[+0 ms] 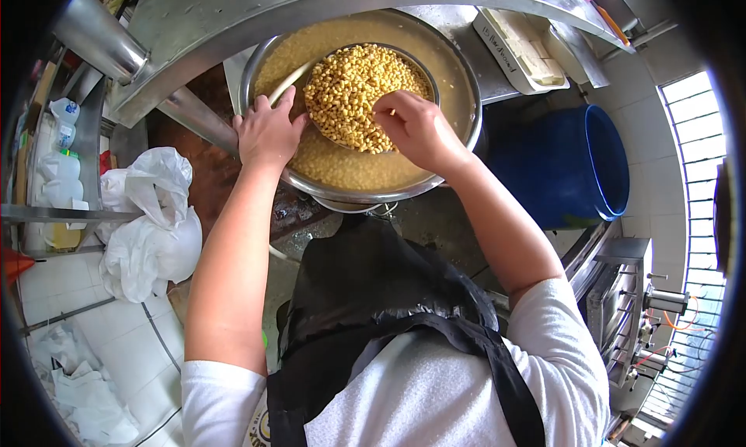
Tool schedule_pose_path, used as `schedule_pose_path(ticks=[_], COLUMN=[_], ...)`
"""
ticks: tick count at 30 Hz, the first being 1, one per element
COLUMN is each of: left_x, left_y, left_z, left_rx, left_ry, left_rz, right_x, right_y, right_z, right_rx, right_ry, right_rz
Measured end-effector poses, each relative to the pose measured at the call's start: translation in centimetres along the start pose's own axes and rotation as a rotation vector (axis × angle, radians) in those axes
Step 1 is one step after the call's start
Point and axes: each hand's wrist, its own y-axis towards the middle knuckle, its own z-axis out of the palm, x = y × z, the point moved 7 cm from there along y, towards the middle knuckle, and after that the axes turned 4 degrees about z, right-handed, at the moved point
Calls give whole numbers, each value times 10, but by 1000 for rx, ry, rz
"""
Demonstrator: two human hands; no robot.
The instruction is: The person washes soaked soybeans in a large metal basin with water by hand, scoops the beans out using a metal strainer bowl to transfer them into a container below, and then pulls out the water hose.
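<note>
A metal bowl (437,97) heaped with yellow soaked beans (365,82), which look like soybeans, sits inside a large round metal tub (475,74). Cloudy water (311,43) and more beans (342,167) fill the tub around it. My left hand (268,132) is at the tub's left side, fingers spread, beside a pale hose (289,84) that runs to the bowl's edge. Over the right part of the heap, my right hand (420,128) has its fingers curled together in a pinch; what is between them is hidden.
A metal shelf (210,15) crosses above the tub's far side. To the right stands a blue barrel (559,167), with a white labelled tray (521,50) behind it. White plastic bags (151,229) and shelved bottles (62,167) are at left; metal equipment (622,291) is at right.
</note>
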Motion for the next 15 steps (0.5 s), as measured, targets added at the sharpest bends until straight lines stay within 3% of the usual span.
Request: schedule_pose_path(ticks=[4, 9, 11, 12, 13, 14, 15], left_x=[0, -4, -3, -3, -3, -1, 0], left_y=[2, 1, 2, 1, 1, 3, 4], left_z=[-1, -4, -3, -1, 1, 1, 0], left_rx=[-2, 53, 38, 37, 28, 15, 16], left_ry=[9, 11, 17, 18, 27, 37, 39], left_rz=[6, -11, -11, -11, -5, -7, -19], right_x=[-22, -90, -166, -207, -223, -220, -213], right_y=[-27, -125, -204, -261, -296, -299, -296], right_z=[-39, -96, -94, -93, -98, -97, -105], right_rx=[-136, -264, 21, 268, 405, 404, 222], right_ry=[157, -253, -652, -824, -827, -829, -770], right_rz=[264, 422, 642, 783, 901, 891, 841])
